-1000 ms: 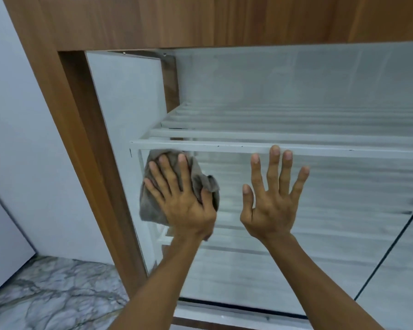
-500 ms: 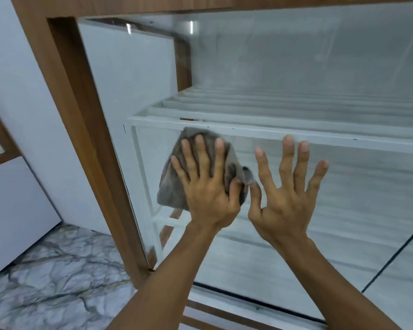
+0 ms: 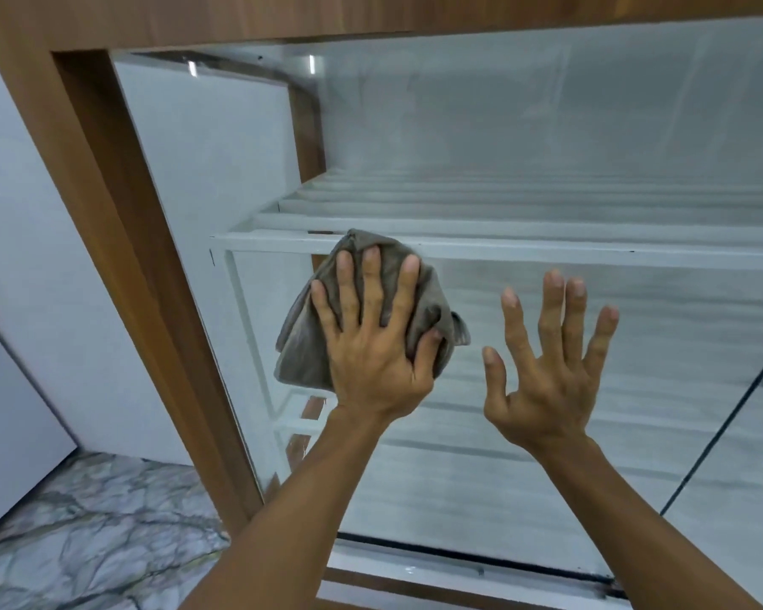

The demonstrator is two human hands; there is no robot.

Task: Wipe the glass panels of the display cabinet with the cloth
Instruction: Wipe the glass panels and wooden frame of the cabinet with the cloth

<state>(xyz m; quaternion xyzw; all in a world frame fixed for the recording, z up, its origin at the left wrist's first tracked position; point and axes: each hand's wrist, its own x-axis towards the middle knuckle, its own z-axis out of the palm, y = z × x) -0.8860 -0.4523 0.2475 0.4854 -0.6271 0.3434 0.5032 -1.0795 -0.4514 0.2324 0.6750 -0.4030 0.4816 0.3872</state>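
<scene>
A grey cloth (image 3: 300, 345) lies bunched against the front glass panel (image 3: 547, 125) of the wooden display cabinet (image 3: 120, 257). My left hand (image 3: 371, 345) presses it flat onto the glass with straight, spread fingers, the thumb lying on a fold at its right edge. The cloth's top reaches the level of the white shelf rail (image 3: 547, 250) behind the glass. My right hand (image 3: 547, 380) is beside it to the right, fingers spread and holding nothing, palm toward the glass; whether it touches is unclear.
A dark vertical seam (image 3: 723, 433) divides this panel from another at the right. White slatted shelves show behind the glass. A white wall and marble floor (image 3: 84, 521) lie to the left. The bottom track (image 3: 459, 565) runs below my arms.
My left hand has slid the cloth to the right and upward across the glass, from near the left frame to the shelf rail. The right hand stays beside it, spread.
</scene>
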